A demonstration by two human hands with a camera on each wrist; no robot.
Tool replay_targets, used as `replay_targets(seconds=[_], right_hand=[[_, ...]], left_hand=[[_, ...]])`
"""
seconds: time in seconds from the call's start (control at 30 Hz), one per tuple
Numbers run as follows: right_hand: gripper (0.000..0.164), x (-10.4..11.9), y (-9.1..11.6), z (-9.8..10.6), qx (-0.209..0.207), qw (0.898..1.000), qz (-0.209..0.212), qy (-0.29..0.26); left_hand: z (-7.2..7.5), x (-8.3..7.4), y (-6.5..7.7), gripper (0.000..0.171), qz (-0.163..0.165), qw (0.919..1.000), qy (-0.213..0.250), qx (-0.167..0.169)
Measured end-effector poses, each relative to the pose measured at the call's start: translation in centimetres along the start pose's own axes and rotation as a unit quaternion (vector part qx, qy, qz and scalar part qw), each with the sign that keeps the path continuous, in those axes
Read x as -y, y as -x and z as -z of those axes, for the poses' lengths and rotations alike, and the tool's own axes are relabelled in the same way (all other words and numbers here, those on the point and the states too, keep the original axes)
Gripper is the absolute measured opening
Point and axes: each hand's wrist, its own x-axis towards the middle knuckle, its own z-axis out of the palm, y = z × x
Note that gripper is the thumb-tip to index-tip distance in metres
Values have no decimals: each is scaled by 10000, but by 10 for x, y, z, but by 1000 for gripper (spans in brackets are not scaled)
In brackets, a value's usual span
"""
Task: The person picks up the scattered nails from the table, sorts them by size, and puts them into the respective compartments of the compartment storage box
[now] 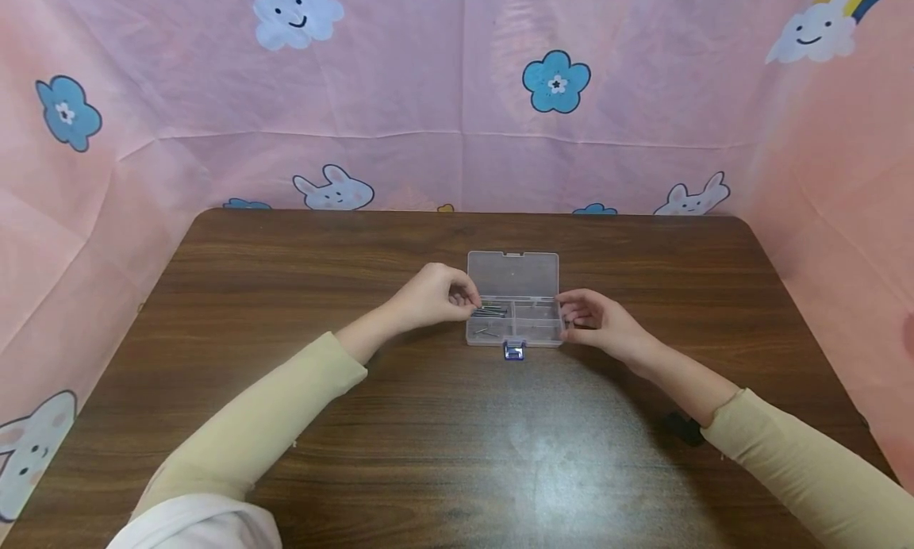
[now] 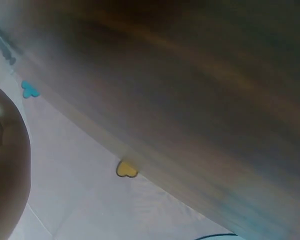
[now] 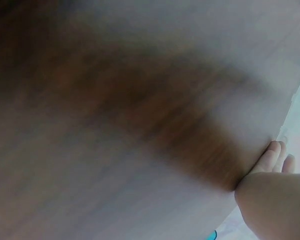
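Note:
A clear plastic compartment box (image 1: pixel 539 328) lies on the table with its lid (image 1: pixel 512 274) raised at the back and its blue latch (image 1: pixel 514 351) at the front. Long thin metal pieces, nail-like (image 1: pixel 493 311), fill the back left compartment, and a few small ones (image 1: pixel 485 331) lie in the front left. My left hand (image 1: pixel 437 297) reaches over the box's left edge, thumb and index finger pinched together at the ends of the long pieces. With thumb and fingers spread along its right side, my right hand (image 1: pixel 600 320) holds the box. The left wrist view shows only part of the hand (image 2: pixel 7 160); the right wrist view, fingers at the box's edge (image 3: pixel 270 160).
The brown wooden table (image 1: pixel 400 454) extends around the box. A small dark object (image 1: pixel 684 428) lies partly under the right forearm. Pink patterned cloth (image 1: pixel 400 97) hangs behind the table and along both sides.

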Motion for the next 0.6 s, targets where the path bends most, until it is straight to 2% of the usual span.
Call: replay_targets(seconds=[0.43,0.6], right_hand=[[56,0,1,-1,-2,10000,76,-35],[57,1,1,-2,7,9999,92,-78]], left_hand=[[-11,-13,-5,10,-347,9988,-216,276],[-14,-15,-4,10,-409,9976,-468,305]])
